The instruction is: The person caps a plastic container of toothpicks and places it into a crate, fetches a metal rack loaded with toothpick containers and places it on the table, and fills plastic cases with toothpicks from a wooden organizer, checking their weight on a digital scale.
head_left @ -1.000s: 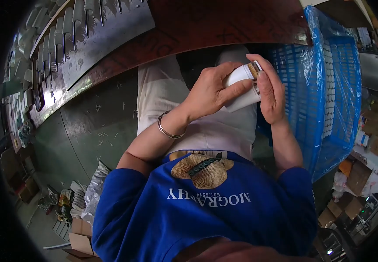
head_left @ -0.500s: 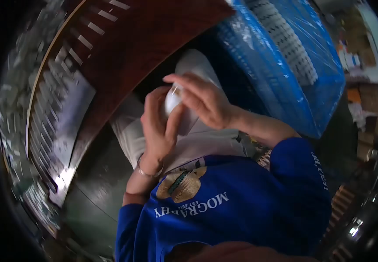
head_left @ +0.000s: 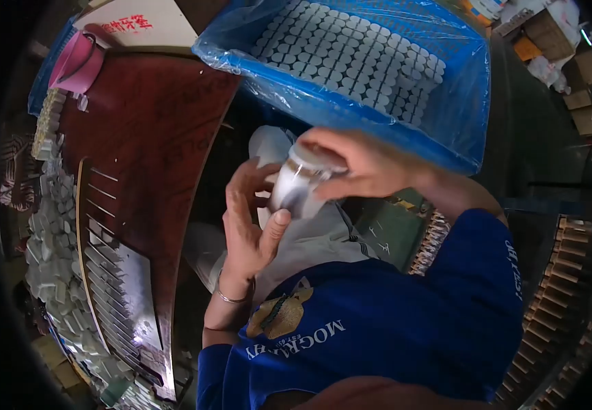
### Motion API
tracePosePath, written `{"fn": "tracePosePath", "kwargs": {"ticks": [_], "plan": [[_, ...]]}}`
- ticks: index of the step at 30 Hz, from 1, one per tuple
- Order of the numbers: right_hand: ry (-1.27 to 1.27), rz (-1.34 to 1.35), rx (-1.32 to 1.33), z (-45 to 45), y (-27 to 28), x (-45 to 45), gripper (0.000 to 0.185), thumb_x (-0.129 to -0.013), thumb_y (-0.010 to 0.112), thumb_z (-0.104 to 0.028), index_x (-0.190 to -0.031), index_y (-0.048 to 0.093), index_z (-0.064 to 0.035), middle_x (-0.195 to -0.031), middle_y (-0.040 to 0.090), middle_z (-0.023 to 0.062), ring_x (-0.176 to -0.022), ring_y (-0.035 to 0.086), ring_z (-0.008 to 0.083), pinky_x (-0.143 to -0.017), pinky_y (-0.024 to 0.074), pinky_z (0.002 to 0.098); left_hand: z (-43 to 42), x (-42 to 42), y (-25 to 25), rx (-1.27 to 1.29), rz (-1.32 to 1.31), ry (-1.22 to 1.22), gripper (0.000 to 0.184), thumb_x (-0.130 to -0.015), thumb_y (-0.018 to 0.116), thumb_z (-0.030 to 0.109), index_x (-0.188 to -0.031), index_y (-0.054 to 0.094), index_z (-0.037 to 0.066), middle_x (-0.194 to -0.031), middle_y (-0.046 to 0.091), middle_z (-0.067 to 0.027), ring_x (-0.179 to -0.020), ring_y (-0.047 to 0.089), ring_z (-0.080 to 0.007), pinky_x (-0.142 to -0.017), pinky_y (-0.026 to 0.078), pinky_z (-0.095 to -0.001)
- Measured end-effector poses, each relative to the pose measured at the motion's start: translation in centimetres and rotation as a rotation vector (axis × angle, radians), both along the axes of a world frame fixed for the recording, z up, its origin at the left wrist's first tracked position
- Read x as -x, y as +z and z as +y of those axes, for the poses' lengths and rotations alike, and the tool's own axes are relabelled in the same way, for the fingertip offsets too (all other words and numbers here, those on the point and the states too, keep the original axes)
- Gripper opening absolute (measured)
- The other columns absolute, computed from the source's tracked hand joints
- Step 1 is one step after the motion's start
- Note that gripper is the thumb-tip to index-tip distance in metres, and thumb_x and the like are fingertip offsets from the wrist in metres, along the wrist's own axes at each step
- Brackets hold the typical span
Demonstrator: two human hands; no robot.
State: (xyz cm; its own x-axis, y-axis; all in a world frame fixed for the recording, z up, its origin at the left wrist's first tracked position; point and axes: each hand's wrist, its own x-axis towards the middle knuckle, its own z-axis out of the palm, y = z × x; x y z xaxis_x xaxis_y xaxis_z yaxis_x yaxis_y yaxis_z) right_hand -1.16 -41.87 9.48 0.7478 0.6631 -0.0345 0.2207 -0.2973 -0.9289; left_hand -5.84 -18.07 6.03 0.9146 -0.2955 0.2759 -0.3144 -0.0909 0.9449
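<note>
Between my hands is a white cylindrical container [head_left: 296, 186] with a rounded top and a shiny clear band below it. It stands tilted over my lap. My right hand [head_left: 368, 164] grips its upper part from the right, thumb on the near side and fingers over the top. My left hand [head_left: 247, 222], with a bracelet at the wrist, curves loosely around the lower left side, thumb in front and fingers behind. The fingers are slightly blurred, and part of the container is hidden behind them.
Beyond my hands, a blue crate [head_left: 477, 140] lined with clear plastic holds rows of white round pieces [head_left: 351, 51]. To the left is a dark red table [head_left: 152, 123] with a slotted rack [head_left: 84, 225], a metal plate [head_left: 135, 283], a pink bucket [head_left: 81, 65] and piled pale pieces [head_left: 53, 246].
The view has shifted, showing more of the crate and table. My right hand has moved up to the container's top, and more of the container shows between my hands.
</note>
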Motion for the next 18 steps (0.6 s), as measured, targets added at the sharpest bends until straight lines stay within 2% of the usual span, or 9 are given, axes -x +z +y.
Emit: {"fn": "tracePosePath", "kwargs": {"ticks": [2, 5, 6, 9, 11, 14, 16, 17, 18], "plan": [[-0.220, -0.117, 0.099, -5.7, -0.1, -2.6, 0.058, -0.080, 0.076, -0.026, -0.124, 0.047, -0.0007, -0.107, 0.059, 0.0148, -0.098, 0.061, 0.0211, -0.080, 0.0500, 0.0338, 0.9, -2.1, 0.4, -0.041, -0.033, 0.131, 0.073, -0.088, 0.067, 0.038, -0.140, 0.033, -0.001, -0.134, 0.049, -0.0188, -0.111, 0.055, -0.0264, -0.088, 0.050, -0.0371], [-0.598, -0.254, 0.506, -17.1, -2.1, -7.5, 0.059, -0.079, 0.075, -0.020, -0.130, 0.047, -0.0076, -0.119, 0.061, 0.0160, -0.106, 0.062, 0.0269, -0.082, 0.0517, 0.0366, 5.6, -5.0, -0.2, -0.331, -0.078, 0.535, 0.054, -0.092, 0.063, 0.018, -0.137, 0.040, 0.000, -0.137, 0.048, -0.0152, -0.120, 0.051, -0.0270, -0.099, 0.043, -0.0387], [-0.658, -0.286, 0.646, -22.6, -5.2, -9.6, 0.060, -0.078, 0.075, -0.019, -0.131, 0.048, -0.0090, -0.119, 0.060, 0.0164, -0.107, 0.061, 0.0287, -0.084, 0.0512, 0.0397, 8.0, -5.8, -1.5, -0.672, -0.233, 0.658, 0.055, -0.091, 0.063, 0.019, -0.137, 0.041, -0.001, -0.138, 0.046, -0.0171, -0.125, 0.047, -0.0329, -0.104, 0.038, -0.0433], [-0.825, -0.295, 1.029, -33.4, -15.2, -11.4, 0.062, -0.076, 0.076, -0.017, -0.132, 0.049, -0.0109, -0.116, 0.060, 0.0182, -0.108, 0.059, 0.0335, -0.087, 0.0490, 0.0472, 12.9, -6.1, -5.4, -1.056, -0.188, 0.704, 0.054, -0.092, 0.060, 0.022, -0.138, 0.041, 0.001, -0.141, 0.043, -0.0193, -0.130, 0.040, -0.0367, -0.108, 0.032, -0.0474], [-0.869, -0.053, 1.266, -35.6, -19.5, -11.9, 0.063, -0.076, 0.073, -0.016, -0.134, 0.048, -0.0087, -0.122, 0.058, 0.0187, -0.111, 0.057, 0.0357, -0.091, 0.0457, 0.0430, 12.7, -5.9, -6.8, -1.121, -0.162, 0.678, 0.054, -0.092, 0.059, 0.022, -0.138, 0.041, 0.001, -0.143, 0.041, -0.0194, -0.131, 0.038, -0.0368, -0.109, 0.029, -0.0478], [-1.091, 0.064, 1.208, -37.3, -24.9, -11.7, 0.047, -0.083, 0.066, -0.013, -0.129, 0.055, -0.0116, -0.115, 0.062, 0.0171, -0.106, 0.058, 0.0371, -0.085, 0.0487, 0.0476, 12.3, -6.0, -6.8, -1.212, -0.087, 0.638, 0.059, -0.088, 0.061, 0.023, -0.139, 0.039, 0.002, -0.146, 0.037, -0.0194, -0.135, 0.032, -0.0365, -0.113, 0.022, -0.0489], [-1.121, -0.140, 1.029, -43.9, -33.6, -11.2, 0.034, -0.090, 0.056, -0.014, -0.124, 0.059, -0.0081, -0.112, 0.064, 0.0184, -0.101, 0.061, 0.0363, -0.082, 0.0499, 0.0437, 11.5, -6.3, -6.6, -1.248, -0.014, 0.669, 0.062, -0.085, 0.063, 0.025, -0.139, 0.040, 0.003, -0.147, 0.036, -0.0183, -0.136, 0.030, -0.0365, -0.113, 0.021, -0.0492], [-1.025, -0.050, 1.159, -43.2, -33.1, -11.8, 0.032, -0.091, 0.055, -0.015, -0.122, 0.059, -0.0044, -0.111, 0.065, 0.0188, -0.097, 0.063, 0.0338, -0.080, 0.0503, 0.0421, 11.4, -6.4, -6.4, -1.271, 0.019, 0.689, 0.063, -0.084, 0.064, 0.026, -0.138, 0.040, 0.004, -0.147, 0.035, -0.0174, -0.137, 0.030, -0.0363, -0.114, 0.020, -0.0491], [-0.943, -0.026, 1.130, -44.6, -34.3, -12.0, 0.037, -0.092, 0.060, -0.027, -0.116, 0.058, 0.0010, -0.106, 0.064, 0.0217, -0.088, 0.061, 0.0296, -0.078, 0.0483, 0.0413, 10.7, -6.5, -5.5, -1.291, 0.078, 0.703, 0.063, -0.085, 0.063, 0.032, -0.138, 0.041, 0.004, -0.148, 0.034, -0.0153, -0.138, 0.028, -0.0356, -0.114, 0.020, -0.0492]]}}
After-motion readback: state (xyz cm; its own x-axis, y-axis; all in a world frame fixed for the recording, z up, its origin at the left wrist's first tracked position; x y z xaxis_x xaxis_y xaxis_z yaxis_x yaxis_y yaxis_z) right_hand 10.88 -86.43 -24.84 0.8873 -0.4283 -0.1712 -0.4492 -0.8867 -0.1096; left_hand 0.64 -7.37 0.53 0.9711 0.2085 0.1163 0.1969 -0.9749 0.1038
